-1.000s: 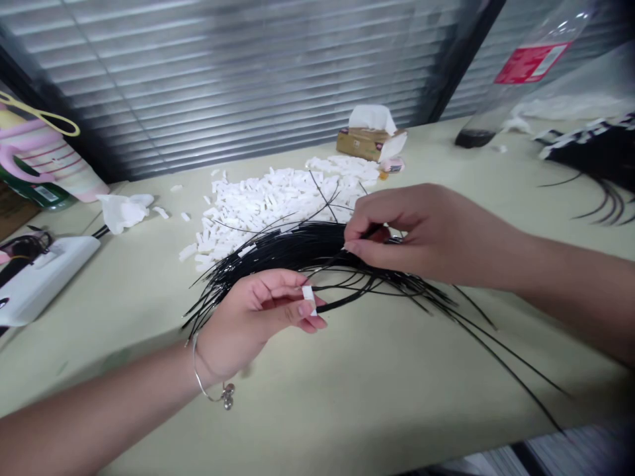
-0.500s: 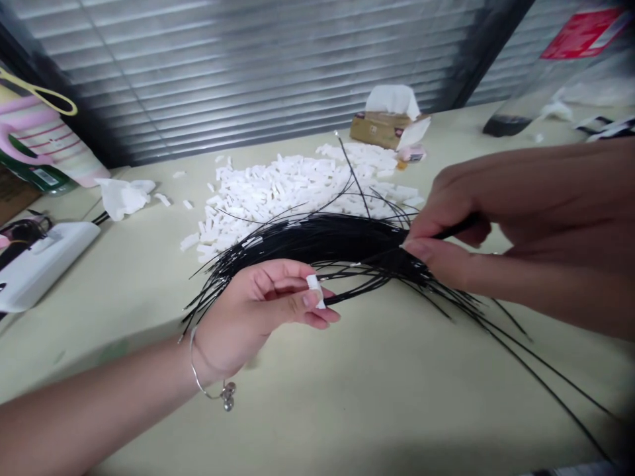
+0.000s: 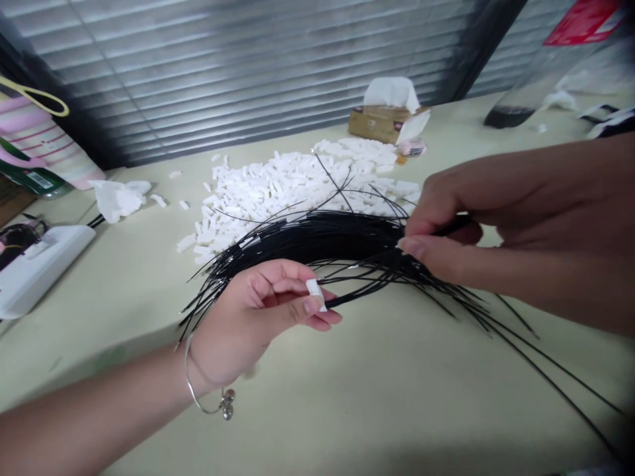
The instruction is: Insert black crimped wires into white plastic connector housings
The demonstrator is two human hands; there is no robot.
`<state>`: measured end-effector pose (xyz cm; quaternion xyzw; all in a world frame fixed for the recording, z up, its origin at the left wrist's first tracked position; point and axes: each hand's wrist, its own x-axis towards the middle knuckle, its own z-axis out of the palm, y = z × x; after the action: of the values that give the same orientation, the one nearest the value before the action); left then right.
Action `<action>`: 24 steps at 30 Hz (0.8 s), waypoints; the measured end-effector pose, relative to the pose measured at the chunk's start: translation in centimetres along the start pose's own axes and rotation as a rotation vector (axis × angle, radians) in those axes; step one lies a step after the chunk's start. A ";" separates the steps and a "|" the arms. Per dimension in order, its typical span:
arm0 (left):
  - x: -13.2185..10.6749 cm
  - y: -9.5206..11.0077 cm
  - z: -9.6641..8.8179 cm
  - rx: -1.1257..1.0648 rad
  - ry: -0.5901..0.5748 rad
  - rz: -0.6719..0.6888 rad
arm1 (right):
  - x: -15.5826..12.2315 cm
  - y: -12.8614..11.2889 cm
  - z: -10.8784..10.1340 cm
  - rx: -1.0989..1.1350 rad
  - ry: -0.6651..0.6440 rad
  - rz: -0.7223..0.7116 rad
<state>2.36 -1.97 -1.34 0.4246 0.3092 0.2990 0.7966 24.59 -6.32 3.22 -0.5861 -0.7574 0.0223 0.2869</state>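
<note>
My left hand (image 3: 258,317) pinches a small white plastic piece (image 3: 315,291) between thumb and fingers, with the end of a black wire meeting it. A thin bracelet hangs on that wrist. My right hand (image 3: 446,228) is closed in a pinch on a black wire at the right side of a curved bundle of black wires (image 3: 317,244) lying on the pale table (image 3: 347,396). Behind the bundle lies a heap of small white plastic pieces (image 3: 288,188).
A tissue box (image 3: 384,119) stands behind the heap. A crumpled tissue (image 3: 116,198) and a white device (image 3: 37,264) lie at the left, a pink striped container (image 3: 44,149) beyond them. A plastic bottle (image 3: 555,66) stands at the far right. Closed blinds (image 3: 248,66) fill the back.
My right hand has drawn the pinched wire to the right, away from the middle of the bundle. My left hand keeps the white piece almost in the same place.
</note>
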 end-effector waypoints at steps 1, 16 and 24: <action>0.0 0.0 0.0 0.010 -0.002 0.002 | 0.0 -0.1 0.0 0.001 -0.001 0.013; 0.0 0.0 0.1 0.050 0.004 0.015 | 0.5 -0.7 0.1 0.019 -0.017 0.102; -0.1 0.0 0.1 0.071 0.010 0.018 | 0.5 -1.2 -0.1 0.051 -0.072 0.180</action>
<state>2.39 -2.07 -1.24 0.4538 0.3198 0.2972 0.7768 23.50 -6.29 3.91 -0.6429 -0.7108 0.0884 0.2713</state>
